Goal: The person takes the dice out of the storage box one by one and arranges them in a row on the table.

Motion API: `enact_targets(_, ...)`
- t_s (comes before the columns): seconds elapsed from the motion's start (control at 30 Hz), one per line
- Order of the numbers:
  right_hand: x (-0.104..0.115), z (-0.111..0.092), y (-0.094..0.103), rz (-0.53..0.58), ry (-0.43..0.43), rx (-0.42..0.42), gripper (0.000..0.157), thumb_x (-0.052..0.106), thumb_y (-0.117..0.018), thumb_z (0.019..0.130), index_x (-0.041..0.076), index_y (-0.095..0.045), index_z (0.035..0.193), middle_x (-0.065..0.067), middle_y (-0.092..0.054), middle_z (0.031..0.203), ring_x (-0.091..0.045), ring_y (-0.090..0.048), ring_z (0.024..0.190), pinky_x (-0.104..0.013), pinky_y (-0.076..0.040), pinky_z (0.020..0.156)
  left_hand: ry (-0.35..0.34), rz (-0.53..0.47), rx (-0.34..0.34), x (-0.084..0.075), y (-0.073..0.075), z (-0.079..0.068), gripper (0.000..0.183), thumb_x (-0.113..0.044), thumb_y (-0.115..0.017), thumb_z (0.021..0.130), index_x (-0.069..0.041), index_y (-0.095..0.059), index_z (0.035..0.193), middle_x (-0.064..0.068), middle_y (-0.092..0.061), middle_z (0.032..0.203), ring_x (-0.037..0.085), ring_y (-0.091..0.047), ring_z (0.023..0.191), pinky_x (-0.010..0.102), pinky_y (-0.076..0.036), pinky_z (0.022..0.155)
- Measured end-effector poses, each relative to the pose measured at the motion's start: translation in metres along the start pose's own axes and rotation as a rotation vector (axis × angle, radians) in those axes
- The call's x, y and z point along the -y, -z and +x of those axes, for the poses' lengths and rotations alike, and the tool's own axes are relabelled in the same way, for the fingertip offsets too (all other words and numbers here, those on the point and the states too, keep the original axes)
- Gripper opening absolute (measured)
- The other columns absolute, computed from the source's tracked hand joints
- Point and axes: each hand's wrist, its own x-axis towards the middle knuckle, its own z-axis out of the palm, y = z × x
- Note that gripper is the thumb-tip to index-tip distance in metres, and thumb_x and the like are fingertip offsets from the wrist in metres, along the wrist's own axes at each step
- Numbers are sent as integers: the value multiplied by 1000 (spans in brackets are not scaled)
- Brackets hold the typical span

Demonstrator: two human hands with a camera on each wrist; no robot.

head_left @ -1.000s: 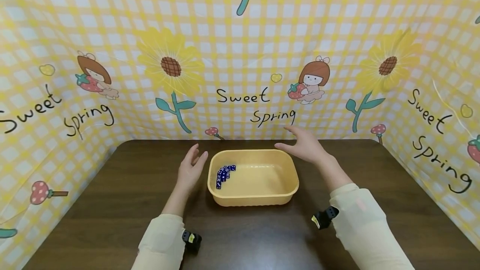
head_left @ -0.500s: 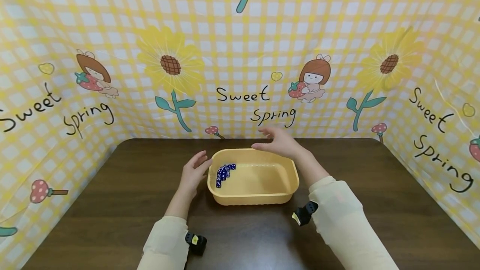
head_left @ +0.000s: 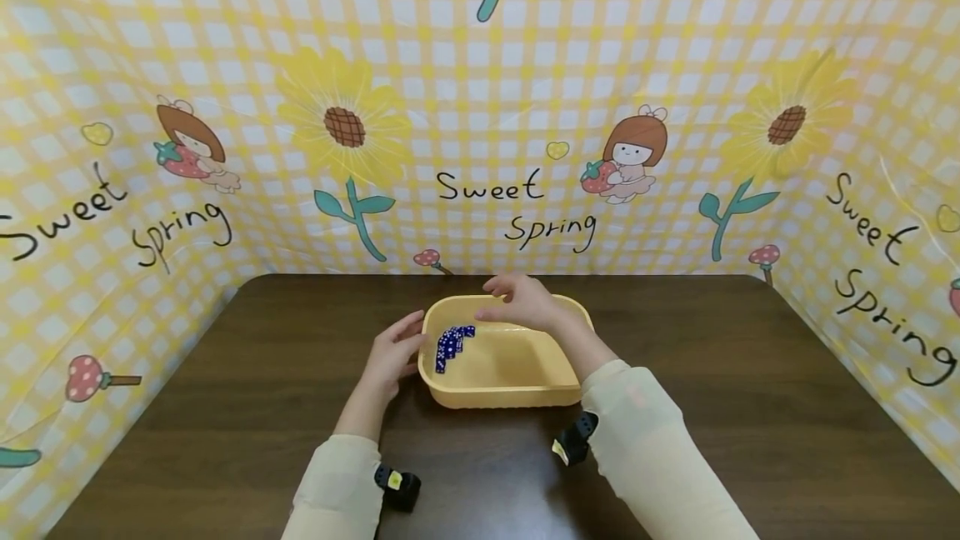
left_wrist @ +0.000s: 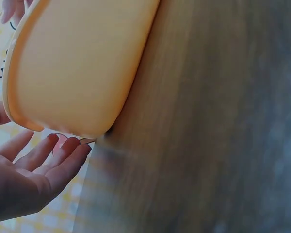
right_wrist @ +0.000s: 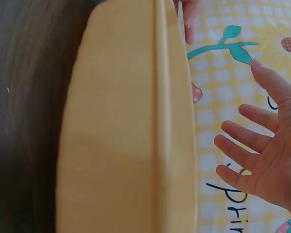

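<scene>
A yellow plastic basin (head_left: 504, 397) stands on the table in the head view. Several dark blue dice with white pips (head_left: 452, 346) lie clustered inside it at the left end. My left hand (head_left: 392, 357) is at the basin's left end, thumb by the rim and fingers along the outside. In the left wrist view the fingers of that hand (left_wrist: 36, 177) stretch out loosely near the end wall; firm contact cannot be made out. Above the basin's far side hovers my right hand (head_left: 522, 304), holding nothing. The right wrist view shows its fingers (right_wrist: 240, 151) spread apart.
The dark brown wooden table (head_left: 225, 407) carries the basin near its back edge. A yellow checked cloth (head_left: 480, 107) with printed flowers and lettering hangs behind and at both sides. Black cameras sit on the left wrist (head_left: 400, 488) and right wrist (head_left: 576, 438).
My right hand has moved left, from beyond the basin's right back corner to over its back middle. My left hand has come right, up to the basin's left end. The dice have stayed put.
</scene>
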Motion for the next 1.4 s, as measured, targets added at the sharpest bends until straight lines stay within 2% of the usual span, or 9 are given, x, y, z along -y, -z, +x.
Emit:
enact_targets(0.3, 0, 5, -21, -47, 12, 55, 50, 32, -65, 75, 2, -54, 114, -16, -54, 109, -29, -50, 97, -34, -42, 76, 25, -24, 13, 5, -1, 0, 50, -2, -52, 81, -10, -40, 129, 12, -41, 128, 28, -46, 105, 42, -44, 73)
enact_targets(0.53, -8, 9, -38, -77, -5, 54, 46, 27, -66, 75, 0, -56, 111, -16, -55, 107, -29, -50, 99, -37, -38, 81, 32, -50, 23, 8, 1, 0, 51, -3, -53, 80, -12, -40, 129, 11, -41, 128, 29, -46, 104, 41, -45, 70)
enact_targets(0.83, -18, 16, -53, -115, 60, 24, 36, 19, -68, 73, -3, -59, 100, -17, -59, 99, -30, -52, 95, -37, -38, 81, 45, -82, 25, 11, 2, 0, 50, -5, -55, 80, -13, -42, 128, 11, -40, 129, 27, -46, 104, 41, -45, 68)
enact_targets(1.07, -14, 16, -57, -118, 23, 35, 31, 17, -68, 74, -2, -61, 97, -15, -60, 97, -28, -52, 93, -37, -38, 80, 57, -102, 24, 12, 3, 0, 49, -8, -56, 81, -15, -43, 127, 9, -42, 128, 26, -43, 107, 44, -44, 71)
enact_targets(1.27, -14, 16, -61, -170, -17, 36, 26, 19, -66, 74, 2, -63, 93, -11, -61, 93, -21, -53, 83, -35, -40, 75, 57, -105, 34, 11, 2, -1, 48, -7, -55, 82, -14, -43, 128, 10, -41, 129, 29, -41, 110, 47, -41, 75)
enact_targets(1.4, -18, 18, -63, -192, -50, 37, 26, 22, -66, 75, 4, -63, 94, -10, -60, 93, -21, -52, 83, -34, -40, 74, 56, -109, 32, 11, 3, -1, 48, -7, -55, 81, -14, -43, 127, 9, -41, 128, 29, -42, 110, 46, -42, 74)
